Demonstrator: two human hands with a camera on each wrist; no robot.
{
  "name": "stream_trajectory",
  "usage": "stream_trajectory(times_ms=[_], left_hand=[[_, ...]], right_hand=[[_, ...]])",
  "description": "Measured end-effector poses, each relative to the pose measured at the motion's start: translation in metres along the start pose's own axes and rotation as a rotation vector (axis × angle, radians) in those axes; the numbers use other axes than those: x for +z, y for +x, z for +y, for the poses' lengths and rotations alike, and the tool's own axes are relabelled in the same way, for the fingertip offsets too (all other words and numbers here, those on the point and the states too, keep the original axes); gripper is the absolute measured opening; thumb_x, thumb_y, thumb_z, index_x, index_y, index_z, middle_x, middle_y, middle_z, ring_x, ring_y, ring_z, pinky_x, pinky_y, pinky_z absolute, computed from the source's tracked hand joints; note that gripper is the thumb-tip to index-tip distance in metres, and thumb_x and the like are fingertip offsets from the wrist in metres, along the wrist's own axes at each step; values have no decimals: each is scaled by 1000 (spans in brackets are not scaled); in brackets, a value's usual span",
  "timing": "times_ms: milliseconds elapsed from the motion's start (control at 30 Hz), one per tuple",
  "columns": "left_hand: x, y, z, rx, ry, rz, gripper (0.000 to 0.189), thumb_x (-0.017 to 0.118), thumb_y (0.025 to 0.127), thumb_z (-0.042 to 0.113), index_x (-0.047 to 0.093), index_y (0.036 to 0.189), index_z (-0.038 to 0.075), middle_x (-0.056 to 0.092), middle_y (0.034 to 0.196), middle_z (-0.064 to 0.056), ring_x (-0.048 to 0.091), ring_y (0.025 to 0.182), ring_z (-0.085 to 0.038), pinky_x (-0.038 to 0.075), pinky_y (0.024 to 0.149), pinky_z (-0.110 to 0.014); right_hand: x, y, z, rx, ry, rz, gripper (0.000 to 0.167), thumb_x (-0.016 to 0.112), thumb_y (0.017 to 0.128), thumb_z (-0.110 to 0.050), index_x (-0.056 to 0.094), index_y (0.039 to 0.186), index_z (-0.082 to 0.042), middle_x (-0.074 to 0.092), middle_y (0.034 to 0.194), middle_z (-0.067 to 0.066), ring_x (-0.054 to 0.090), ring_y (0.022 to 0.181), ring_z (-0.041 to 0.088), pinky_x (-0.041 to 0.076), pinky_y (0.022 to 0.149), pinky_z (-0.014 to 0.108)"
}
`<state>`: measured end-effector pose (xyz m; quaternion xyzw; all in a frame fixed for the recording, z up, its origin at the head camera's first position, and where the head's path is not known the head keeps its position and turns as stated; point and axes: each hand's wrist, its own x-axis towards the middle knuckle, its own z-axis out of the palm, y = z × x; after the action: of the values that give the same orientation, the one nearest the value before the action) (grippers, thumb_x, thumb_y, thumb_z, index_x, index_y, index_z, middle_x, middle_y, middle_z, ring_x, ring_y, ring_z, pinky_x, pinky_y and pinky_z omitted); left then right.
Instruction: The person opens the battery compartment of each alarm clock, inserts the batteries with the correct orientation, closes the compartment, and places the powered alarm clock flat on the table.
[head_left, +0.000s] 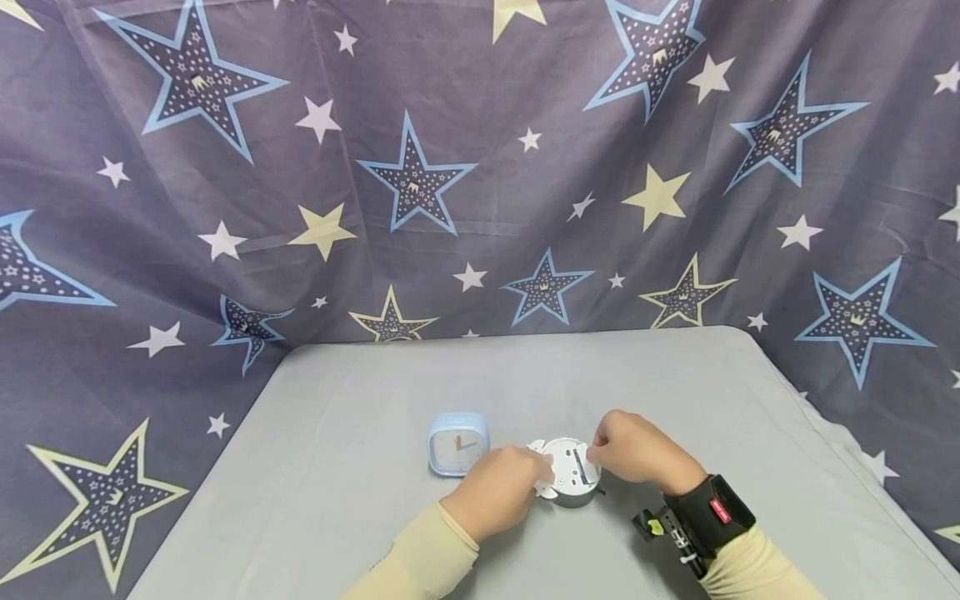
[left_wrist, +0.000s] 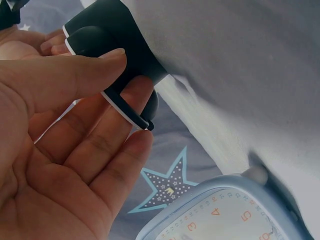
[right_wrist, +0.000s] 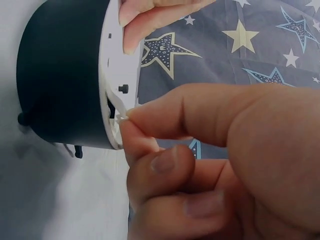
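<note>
A round dark clock-like body (right_wrist: 62,70) with a white back (head_left: 562,467) lies back side up on the table, with rounded ear-like parts on its left. My left hand (head_left: 504,487) grips it at those parts, thumb on one side and fingers on the other in the left wrist view. My right hand (head_left: 633,446) pinches the edge of a thin white cover (right_wrist: 116,97) at the right side of the back. That cover looks lifted a little, with a dark gap under it. Small black feet (right_wrist: 78,151) stick out from the dark body.
A light blue square alarm clock (head_left: 457,446) stands upright just left of and behind my left hand. The table (head_left: 360,400) has a grey cloth over it. Behind hangs a star-patterned curtain (head_left: 480,192).
</note>
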<state>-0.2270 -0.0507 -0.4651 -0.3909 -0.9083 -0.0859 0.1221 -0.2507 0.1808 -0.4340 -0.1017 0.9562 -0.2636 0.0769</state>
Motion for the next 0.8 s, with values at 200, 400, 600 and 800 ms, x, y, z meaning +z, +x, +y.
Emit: stream_trajectory(times_ms=[200, 400, 600, 800], left_hand=[[0, 0, 1, 5, -3, 14, 33, 76, 80, -2, 81, 101, 22, 77, 116, 9, 73, 108, -8, 56, 96, -23], [1, 0, 0, 10, 10, 11, 34, 75, 79, -3, 81, 100, 23, 77, 116, 9, 73, 107, -8, 57, 96, -23], [1, 1, 0, 13, 13, 15, 33, 75, 78, -3, 81, 98, 23, 78, 114, 10, 74, 104, -8, 57, 93, -23], [0, 0, 0, 11, -2, 14, 32, 75, 79, -3, 81, 96, 24, 78, 114, 9, 74, 104, -8, 58, 93, -23]], right_hand=[[2, 1, -1, -1, -19, 11, 12, 70, 82, -14, 67, 70, -12, 62, 69, 0, 54, 62, 19, 43, 55, 32], [4, 1, -3, 12, -37, 17, 15, 69, 82, -15, 66, 68, -14, 61, 67, 0, 54, 60, 19, 42, 54, 31], [6, 1, -4, 24, -60, 26, 18, 70, 82, -17, 63, 66, -14, 60, 65, 1, 53, 58, 19, 40, 52, 31], [7, -1, -7, 27, -105, 52, 22, 69, 82, -18, 60, 62, -16, 58, 62, 0, 51, 56, 18, 38, 50, 31]])
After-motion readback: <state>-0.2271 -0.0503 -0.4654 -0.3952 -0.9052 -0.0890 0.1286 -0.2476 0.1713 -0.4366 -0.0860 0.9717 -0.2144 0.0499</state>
